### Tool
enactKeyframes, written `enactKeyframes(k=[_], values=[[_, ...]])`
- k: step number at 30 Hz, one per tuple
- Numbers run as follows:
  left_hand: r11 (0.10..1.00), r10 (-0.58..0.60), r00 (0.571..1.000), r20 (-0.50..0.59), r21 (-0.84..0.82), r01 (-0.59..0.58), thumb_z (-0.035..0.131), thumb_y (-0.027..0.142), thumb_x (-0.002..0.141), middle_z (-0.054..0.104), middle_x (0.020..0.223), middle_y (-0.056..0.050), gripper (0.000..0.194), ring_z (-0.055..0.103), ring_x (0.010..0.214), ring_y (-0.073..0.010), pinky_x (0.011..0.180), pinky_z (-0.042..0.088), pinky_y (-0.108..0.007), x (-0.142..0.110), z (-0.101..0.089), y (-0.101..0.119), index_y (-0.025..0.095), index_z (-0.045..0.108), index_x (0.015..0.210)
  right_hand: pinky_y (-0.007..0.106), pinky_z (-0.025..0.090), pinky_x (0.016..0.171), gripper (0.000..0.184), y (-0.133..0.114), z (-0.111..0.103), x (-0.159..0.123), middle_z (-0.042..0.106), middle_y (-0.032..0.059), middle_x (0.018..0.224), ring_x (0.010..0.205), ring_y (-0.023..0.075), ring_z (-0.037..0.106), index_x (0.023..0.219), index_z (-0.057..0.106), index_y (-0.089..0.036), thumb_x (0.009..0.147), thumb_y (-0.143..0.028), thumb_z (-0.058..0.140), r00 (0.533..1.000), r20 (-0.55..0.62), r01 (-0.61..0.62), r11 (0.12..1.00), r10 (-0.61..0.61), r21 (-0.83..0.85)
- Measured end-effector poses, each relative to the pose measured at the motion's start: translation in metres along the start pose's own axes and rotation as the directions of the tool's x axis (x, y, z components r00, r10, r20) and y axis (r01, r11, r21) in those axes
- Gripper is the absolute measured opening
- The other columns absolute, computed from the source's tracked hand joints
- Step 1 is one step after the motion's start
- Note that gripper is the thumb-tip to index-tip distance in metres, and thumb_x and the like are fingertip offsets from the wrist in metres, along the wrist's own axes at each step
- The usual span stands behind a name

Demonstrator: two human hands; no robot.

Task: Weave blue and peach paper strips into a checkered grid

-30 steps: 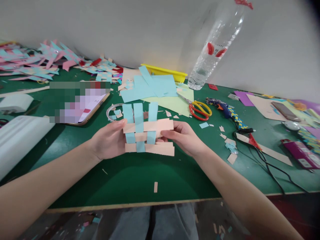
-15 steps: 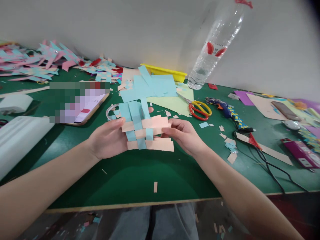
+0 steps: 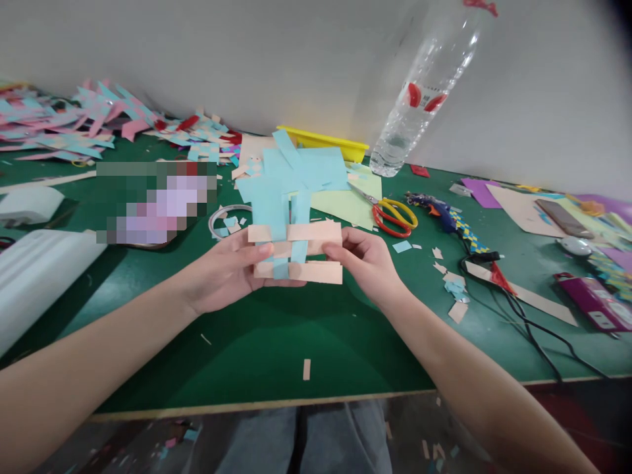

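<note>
Between both hands, above the green table, is a woven piece of paper strips (image 3: pixel 316 232), light blue strips crossing over and under pale peach ones. My left hand (image 3: pixel 230 266) is closed on its left side, thumb lying across the front and fingers behind. Loose peach ends on the right are pinched by my right hand (image 3: pixel 363 260) between thumb and fingers. The blue strips stick up at the top, in front of a light blue sheet (image 3: pixel 326 168). My left fingers are partly hidden behind the weave.
Red-and-yellow scissors (image 3: pixel 395 217) lie beyond my right hand, near a leaning plastic bottle (image 3: pixel 419 99). A roll of tape (image 3: pixel 214 220) sits behind my left hand. Left is a blurred-out phone (image 3: pixel 162 210); paper strips (image 3: pixel 74 118) pile at the back. Cables (image 3: pixel 528 322) run at the right.
The weave tilted, then came back straighter and a little higher. My left thumb has moved from its upper left edge onto the middle peach strip. My right hand keeps its pinch.
</note>
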State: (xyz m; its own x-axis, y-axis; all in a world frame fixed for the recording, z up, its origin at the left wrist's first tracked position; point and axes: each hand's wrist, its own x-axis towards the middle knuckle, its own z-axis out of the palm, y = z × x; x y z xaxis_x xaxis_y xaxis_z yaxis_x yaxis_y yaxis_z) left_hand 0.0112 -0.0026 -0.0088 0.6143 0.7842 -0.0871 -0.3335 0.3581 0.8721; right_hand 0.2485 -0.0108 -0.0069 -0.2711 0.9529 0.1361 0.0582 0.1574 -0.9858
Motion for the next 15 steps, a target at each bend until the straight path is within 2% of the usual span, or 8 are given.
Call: enactKeyframes(k=[3, 5, 9, 12, 15], values=[[0.998, 0.002, 0.996, -0.086, 0.059, 0.003, 0.073, 0.031, 0.086, 0.069, 0.123, -0.004, 0.031, 0.068, 0.105, -0.0231, 0.088, 0.058, -0.036, 0.004, 0.002, -0.002, 0.023, 0.063, 0.114, 0.023, 0.041, 0.056, 0.021, -0.001, 0.0, 0.0, 0.058, -0.0035, 0.066, 0.059, 0.0083, 0.051, 0.076, 0.062, -0.019, 0.085, -0.037, 0.068, 0.998, -0.037, 0.041, 0.996, -0.045, -0.084], [0.992, 0.029, 0.99, -0.14, 0.129, -0.011, 0.076, 0.027, 0.083, 0.071, 0.116, -0.002, 0.031, 0.068, 0.101, -0.0206, 0.087, 0.058, -0.032, 0.007, 0.002, -0.004, 0.023, 0.063, 0.111, 0.024, 0.041, 0.058, 0.02, -0.002, 0.001, 0.0, 0.057, -0.0037, 0.066, 0.06, 0.0085, 0.05, 0.076, 0.06, -0.019, 0.086, -0.035, 0.066, 0.996, -0.052, 0.06, 0.989, -0.068, -0.137], [0.955, 0.131, 0.951, -0.28, 0.292, -0.045, 0.087, 0.025, 0.068, 0.072, 0.104, -0.004, 0.046, 0.068, 0.1, -0.0236, 0.081, 0.057, -0.031, 0.011, 0.002, -0.009, 0.02, 0.061, 0.105, 0.025, 0.043, 0.061, 0.018, -0.003, 0.005, -0.002, 0.056, -0.003, 0.067, 0.063, 0.0104, 0.051, 0.074, 0.058, -0.02, 0.086, -0.031, 0.064, 0.993, -0.034, 0.105, 0.963, -0.116, -0.247], [0.931, 0.171, 0.93, -0.325, 0.362, -0.045, 0.089, 0.026, 0.06, 0.071, 0.099, -0.003, 0.057, 0.069, 0.094, -0.0236, 0.08, 0.057, -0.032, 0.013, 0.004, -0.01, 0.021, 0.058, 0.108, 0.026, 0.045, 0.063, 0.018, -0.003, 0.009, -0.005, 0.059, -0.0016, 0.069, 0.066, 0.0117, 0.054, 0.073, 0.058, -0.02, 0.086, -0.031, 0.062, 0.986, 0.003, 0.16, 0.937, -0.167, -0.311], [0.912, 0.19, 0.917, -0.352, 0.408, -0.032, 0.089, 0.027, 0.058, 0.07, 0.092, -0.001, 0.058, 0.069, 0.087, -0.0228, 0.076, 0.057, -0.032, 0.013, 0.006, -0.009, 0.021, 0.057, 0.106, 0.026, 0.045, 0.064, 0.021, -0.004, 0.013, -0.008, 0.062, -0.0007, 0.071, 0.066, 0.0118, 0.055, 0.071, 0.057, -0.02, 0.087, -0.033, 0.062, 0.981, 0.044, 0.19, 0.918, -0.187, -0.347]])
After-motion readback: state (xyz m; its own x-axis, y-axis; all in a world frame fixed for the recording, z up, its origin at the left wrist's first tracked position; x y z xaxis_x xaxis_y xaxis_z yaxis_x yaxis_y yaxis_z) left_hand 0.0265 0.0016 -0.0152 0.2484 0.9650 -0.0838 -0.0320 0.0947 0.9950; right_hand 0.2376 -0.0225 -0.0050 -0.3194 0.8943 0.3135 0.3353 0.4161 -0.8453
